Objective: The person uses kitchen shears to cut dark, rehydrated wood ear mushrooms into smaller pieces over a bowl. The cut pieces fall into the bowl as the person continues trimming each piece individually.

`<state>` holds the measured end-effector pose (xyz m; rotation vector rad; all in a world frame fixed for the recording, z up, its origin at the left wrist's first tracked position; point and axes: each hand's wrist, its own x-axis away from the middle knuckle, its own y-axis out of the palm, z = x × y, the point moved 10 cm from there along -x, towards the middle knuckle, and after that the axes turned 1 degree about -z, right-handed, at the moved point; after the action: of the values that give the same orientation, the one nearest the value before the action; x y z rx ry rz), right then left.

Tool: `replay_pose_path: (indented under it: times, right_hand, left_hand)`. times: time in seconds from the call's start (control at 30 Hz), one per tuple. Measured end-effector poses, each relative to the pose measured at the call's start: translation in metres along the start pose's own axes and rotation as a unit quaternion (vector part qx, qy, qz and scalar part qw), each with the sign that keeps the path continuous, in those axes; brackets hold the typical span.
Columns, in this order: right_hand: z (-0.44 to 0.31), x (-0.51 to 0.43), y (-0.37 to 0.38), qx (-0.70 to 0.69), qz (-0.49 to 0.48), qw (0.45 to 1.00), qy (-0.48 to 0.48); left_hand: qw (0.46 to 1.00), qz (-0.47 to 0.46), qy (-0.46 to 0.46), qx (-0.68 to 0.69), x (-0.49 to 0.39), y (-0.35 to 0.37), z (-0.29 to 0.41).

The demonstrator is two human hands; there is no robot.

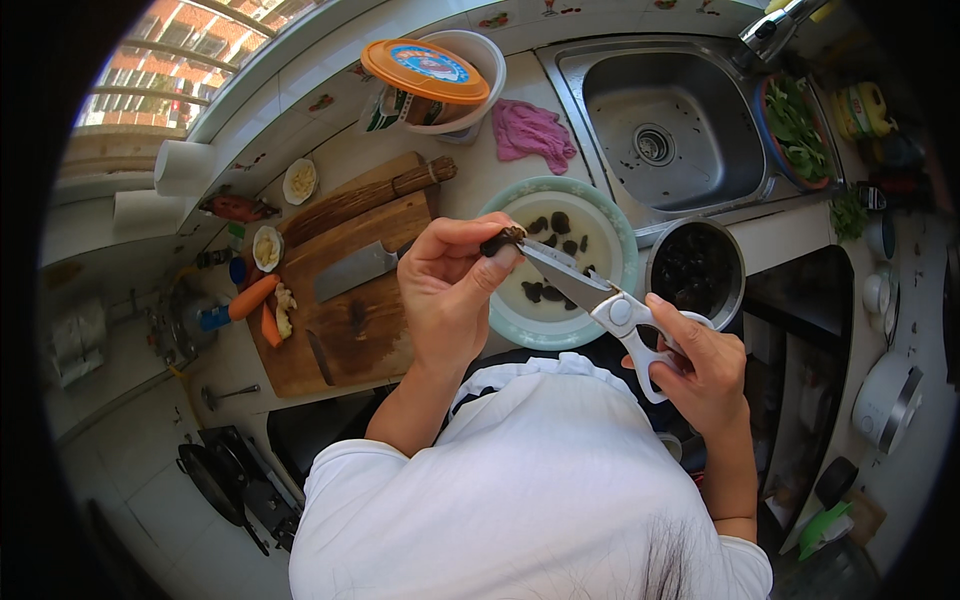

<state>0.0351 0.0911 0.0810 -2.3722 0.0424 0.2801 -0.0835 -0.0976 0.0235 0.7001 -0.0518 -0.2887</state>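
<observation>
Between the thumb and fingers of my left hand (454,289) is a small dark piece of fungus (501,240), perhaps wood ear or a mushroom. My right hand (701,360) grips white-handled kitchen scissors (619,311) by the finger loops. The blade tips touch or nearly touch the piece's right end. Below both hands stands a pale green-rimmed basin (634,225) with cloudy water and several dark pieces (559,222) in it. A metal pot (739,274) full of dark, wet-looking pieces stands just right of the basin, near my right hand.
Left of the basin, a wooden cutting board (367,330) bears a cleaver (352,271), carrots (253,297), ginger (284,307) and a brush-like bundle (375,196). A pink cloth (531,135) lies by the steel sink (712,142). Behind is a white tub (491,67) with an orange lid (424,71).
</observation>
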Motion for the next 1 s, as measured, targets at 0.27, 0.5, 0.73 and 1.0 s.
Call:
replay_pose_path:
  times: [0.27,0.5,0.73,1.0]
  right_hand:
    - [0.004,0.002,-0.005,0.017,0.021,1.000,-0.012]
    - [0.004,-0.005,-0.014,0.044,0.023,0.998,-0.043]
    - [0.005,-0.008,-0.020,0.043,0.012,0.998,-0.054]
    - [0.013,-0.008,-0.025,0.039,0.001,0.998,-0.046]
  left_hand:
    - [0.991,0.010,-0.104,0.084,-0.003,0.001,-0.018]
    - [0.977,-0.012,-0.170,0.129,-0.004,0.010,-0.031]
    - [0.977,-0.030,-0.192,0.088,-0.004,0.016,-0.033]
    - [0.979,-0.043,-0.195,0.050,-0.009,0.022,-0.035]
